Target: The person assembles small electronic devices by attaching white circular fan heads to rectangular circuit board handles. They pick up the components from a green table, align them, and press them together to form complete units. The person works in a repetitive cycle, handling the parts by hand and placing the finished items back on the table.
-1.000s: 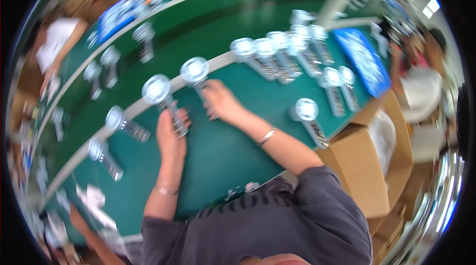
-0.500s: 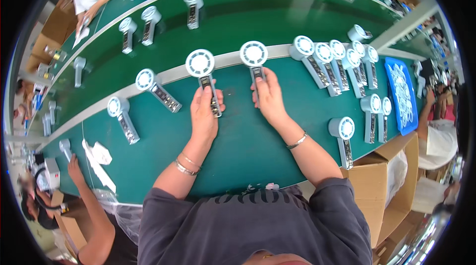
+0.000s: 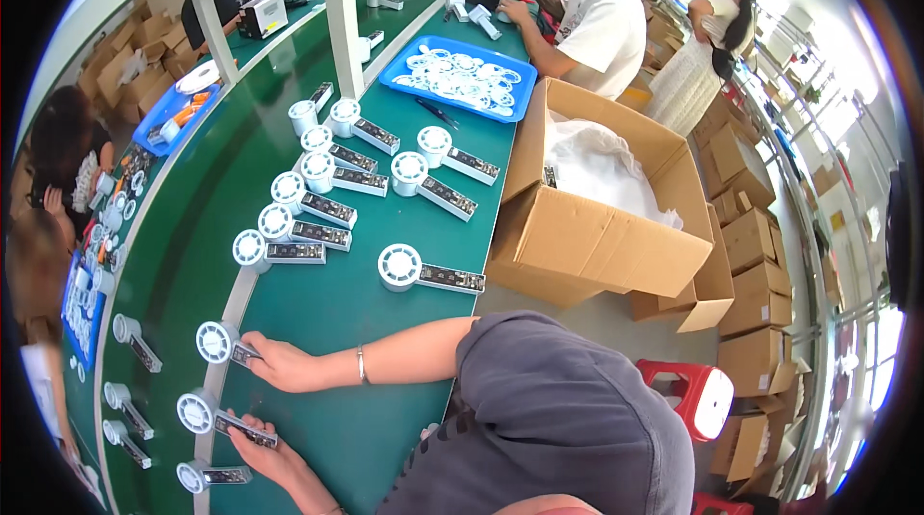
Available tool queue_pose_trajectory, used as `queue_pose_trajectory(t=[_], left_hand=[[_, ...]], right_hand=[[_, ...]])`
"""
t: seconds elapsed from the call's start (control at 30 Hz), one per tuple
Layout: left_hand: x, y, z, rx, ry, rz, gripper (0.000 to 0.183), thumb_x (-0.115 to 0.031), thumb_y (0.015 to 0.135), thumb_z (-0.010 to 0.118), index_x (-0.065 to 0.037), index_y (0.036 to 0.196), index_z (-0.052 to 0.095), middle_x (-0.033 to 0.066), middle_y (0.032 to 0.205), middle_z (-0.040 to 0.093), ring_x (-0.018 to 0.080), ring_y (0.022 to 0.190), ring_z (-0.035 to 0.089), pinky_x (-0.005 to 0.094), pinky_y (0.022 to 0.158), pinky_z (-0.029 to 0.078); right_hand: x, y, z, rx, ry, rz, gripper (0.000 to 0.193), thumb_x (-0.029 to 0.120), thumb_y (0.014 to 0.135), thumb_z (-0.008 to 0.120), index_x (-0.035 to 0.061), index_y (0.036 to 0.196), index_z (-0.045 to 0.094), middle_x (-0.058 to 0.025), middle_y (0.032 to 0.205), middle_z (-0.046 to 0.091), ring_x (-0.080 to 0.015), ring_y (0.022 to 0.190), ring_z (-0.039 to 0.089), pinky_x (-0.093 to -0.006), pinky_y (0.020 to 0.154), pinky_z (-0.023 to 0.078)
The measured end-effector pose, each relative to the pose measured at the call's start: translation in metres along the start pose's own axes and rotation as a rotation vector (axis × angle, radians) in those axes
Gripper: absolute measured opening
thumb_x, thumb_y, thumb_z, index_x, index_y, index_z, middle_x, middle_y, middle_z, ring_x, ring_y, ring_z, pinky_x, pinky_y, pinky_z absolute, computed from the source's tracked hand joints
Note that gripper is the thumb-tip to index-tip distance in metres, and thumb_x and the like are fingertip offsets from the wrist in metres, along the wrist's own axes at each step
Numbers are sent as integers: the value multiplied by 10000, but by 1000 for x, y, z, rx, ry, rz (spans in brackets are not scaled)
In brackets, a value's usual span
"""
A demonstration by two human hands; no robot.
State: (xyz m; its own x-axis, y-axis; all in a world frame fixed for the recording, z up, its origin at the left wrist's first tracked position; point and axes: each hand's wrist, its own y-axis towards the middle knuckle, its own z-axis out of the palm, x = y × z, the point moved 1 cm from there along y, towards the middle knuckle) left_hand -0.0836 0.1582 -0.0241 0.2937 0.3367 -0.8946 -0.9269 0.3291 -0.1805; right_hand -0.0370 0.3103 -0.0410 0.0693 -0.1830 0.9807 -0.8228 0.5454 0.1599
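My left hand (image 3: 272, 458) is closed around the handle of a small handheld fan (image 3: 198, 412). That fan has a round pale blue-grey head with a vented face, and its open handle shows a dark circuit board. My right hand (image 3: 286, 365) grips the handle end of a second fan (image 3: 218, 342) of the same kind. Both heads point away from me, over the pale rail (image 3: 236, 296) along the green table. Beside my left hand lies another fan (image 3: 192, 477). Past my right hand, a group of similar fans (image 3: 289, 190) lies in a loose row.
Near the table's right edge lies a single fan (image 3: 400, 268). A blue tray (image 3: 525, 82) of white rings stands farther along, with a dark tweezer-like tool (image 3: 438, 112) beside it. An open cardboard box (image 3: 606, 245) adjoins the table. Co-workers sit around, one in a white shirt (image 3: 606, 29).
My view has swung to the right, bringing the cardboard box, blue tray and co-workers there into fuller sight. Both hands still hold their fans.
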Motion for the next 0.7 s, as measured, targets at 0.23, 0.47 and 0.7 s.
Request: queue_pose_trajectory(t=[0.23,0.47,0.7], left_hand=[[-3,-4,0,-45,5,22,335,-287,952,442,-60,1196,482,-19,794,489,51,661,417,188,540,329],[-3,-3,1,-68,16,-4,331,-274,950,444,-60,1200,482,-21,780,485,51,643,412,183,524,324],[-3,-5,2,-78,28,13,344,-292,950,436,-67,1205,491,-23,776,490,54,653,414,194,547,323]], right_hand=[[18,-5,-3,61,45,34,361,129,898,397,5,1221,293,-245,969,549,-374,878,574,-428,757,444],[10,-3,1,50,49,8,325,142,902,388,1,1182,304,-252,958,547,-395,855,560,-449,758,428],[17,-6,-2,57,39,38,366,125,890,401,0,1219,300,-240,940,549,-365,844,577,-425,742,443]])
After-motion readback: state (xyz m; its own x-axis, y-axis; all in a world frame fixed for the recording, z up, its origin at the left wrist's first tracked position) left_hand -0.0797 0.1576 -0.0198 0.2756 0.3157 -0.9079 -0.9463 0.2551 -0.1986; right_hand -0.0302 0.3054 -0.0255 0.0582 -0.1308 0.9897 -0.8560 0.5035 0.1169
